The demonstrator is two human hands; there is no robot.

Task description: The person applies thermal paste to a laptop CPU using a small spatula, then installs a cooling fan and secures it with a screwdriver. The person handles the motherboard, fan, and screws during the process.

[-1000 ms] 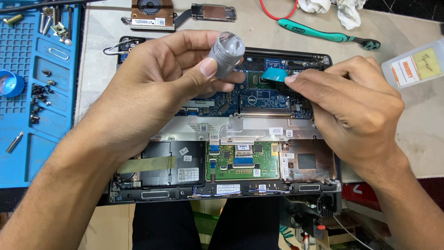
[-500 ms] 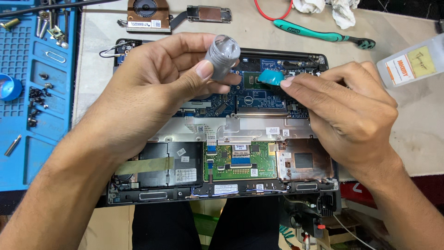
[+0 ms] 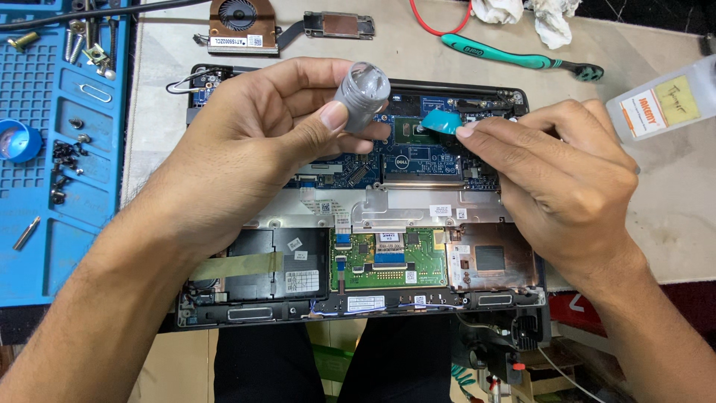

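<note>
An opened laptop base (image 3: 358, 302) lies on the table with its blue circuit board, green board and black battery exposed. My left hand (image 3: 246, 149) hovers over the board's upper left and grips a small grey tube (image 3: 362, 93) between thumb and fingers. My right hand (image 3: 556, 172) rests over the board's right side and pinches a small teal spreader (image 3: 441, 122), whose edge touches the processor chip (image 3: 406, 127) area. Both forearms cover parts of the laptop's sides.
A blue work mat (image 3: 52, 172) with screws and a blue cap lies at the left. Behind the laptop are a copper fan and heatsink (image 3: 242, 26), a teal-handled brush (image 3: 514, 56), red cable and crumpled tissue. A clear labelled bottle (image 3: 660, 108) lies at the right.
The view has shifted slightly. Both hands keep their holds; the spreader stays at the chip with only slight movement.
</note>
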